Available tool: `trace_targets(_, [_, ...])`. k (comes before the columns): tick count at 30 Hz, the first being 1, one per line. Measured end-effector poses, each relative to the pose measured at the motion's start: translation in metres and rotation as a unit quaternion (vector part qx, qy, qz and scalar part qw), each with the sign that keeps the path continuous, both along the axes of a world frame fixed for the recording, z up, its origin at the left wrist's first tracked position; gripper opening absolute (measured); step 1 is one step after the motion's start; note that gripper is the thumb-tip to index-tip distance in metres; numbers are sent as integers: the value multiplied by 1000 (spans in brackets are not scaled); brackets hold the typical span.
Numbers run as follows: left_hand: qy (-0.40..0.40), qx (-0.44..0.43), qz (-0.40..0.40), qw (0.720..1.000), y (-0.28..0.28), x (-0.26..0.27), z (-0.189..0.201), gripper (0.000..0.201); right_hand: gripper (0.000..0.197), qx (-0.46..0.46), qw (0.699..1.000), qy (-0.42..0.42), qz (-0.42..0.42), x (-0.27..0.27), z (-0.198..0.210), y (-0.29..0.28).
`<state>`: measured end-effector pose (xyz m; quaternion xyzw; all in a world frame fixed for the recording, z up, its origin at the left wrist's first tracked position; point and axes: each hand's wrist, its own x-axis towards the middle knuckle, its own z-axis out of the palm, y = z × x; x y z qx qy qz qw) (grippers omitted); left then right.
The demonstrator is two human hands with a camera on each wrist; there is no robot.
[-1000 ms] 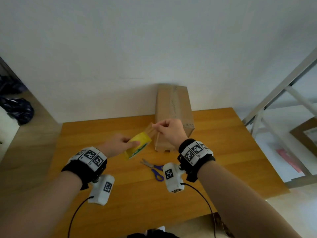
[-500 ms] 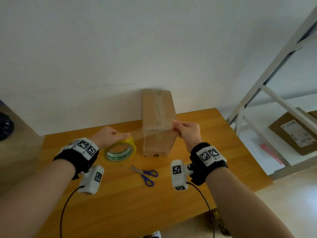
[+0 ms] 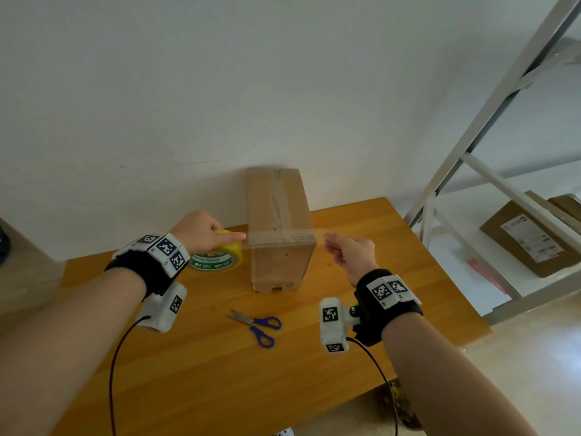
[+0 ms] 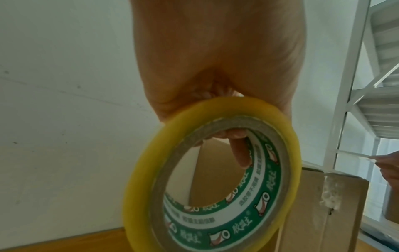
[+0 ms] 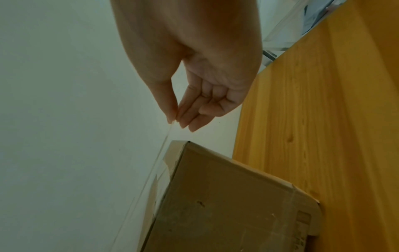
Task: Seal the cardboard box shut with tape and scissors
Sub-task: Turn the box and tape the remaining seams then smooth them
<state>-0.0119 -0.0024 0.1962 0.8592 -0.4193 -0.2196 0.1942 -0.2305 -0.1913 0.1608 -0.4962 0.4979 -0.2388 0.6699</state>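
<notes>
Tape strip stretched across cardboard box, 2 hands engaged.

Left hand (image 3: 201,231) grips the yellow tape roll (image 3: 220,256), fingers hooked through its core, at 9 o'clock of the cardboard box (image 3: 278,228). Right hand (image 3: 349,251), at 3 o'clock, pinches the free end of the clear tape strip (image 3: 283,238) between thumb and fingertips. Strip spans the box's near end; contact unclear. Blue-handled scissors (image 3: 256,325) lie on the wooden table (image 3: 220,388) at 6 o'clock.

Wooden tabletop (image 3: 361,221) against white wall (image 3: 220,89). Metal shelving rack (image 3: 490,99) off its right edge; labelled cardboard parcel (image 3: 528,237) on low shelf. Black bag (image 3: 3,243) far left.
</notes>
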Motion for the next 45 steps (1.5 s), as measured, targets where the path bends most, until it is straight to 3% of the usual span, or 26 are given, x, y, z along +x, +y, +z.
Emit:
trace_targets(14, [17, 49, -1, 999, -7, 1, -7, 60, 12, 36, 999, -4, -10, 1, -13, -4])
trace_targets(33, [30, 73, 3, 997, -14, 1, -12, 61, 12, 13, 999, 35, -10, 5, -19, -5])
trace_targets(38, [27, 85, 14, 996, -17, 0, -14, 63, 13, -62, 994, 92, 9, 8, -19, -5])
trace_targets(45, [22, 97, 24, 995, -20, 2, -14, 64, 29, -220, 946, 229, 57, 15, -10, 0])
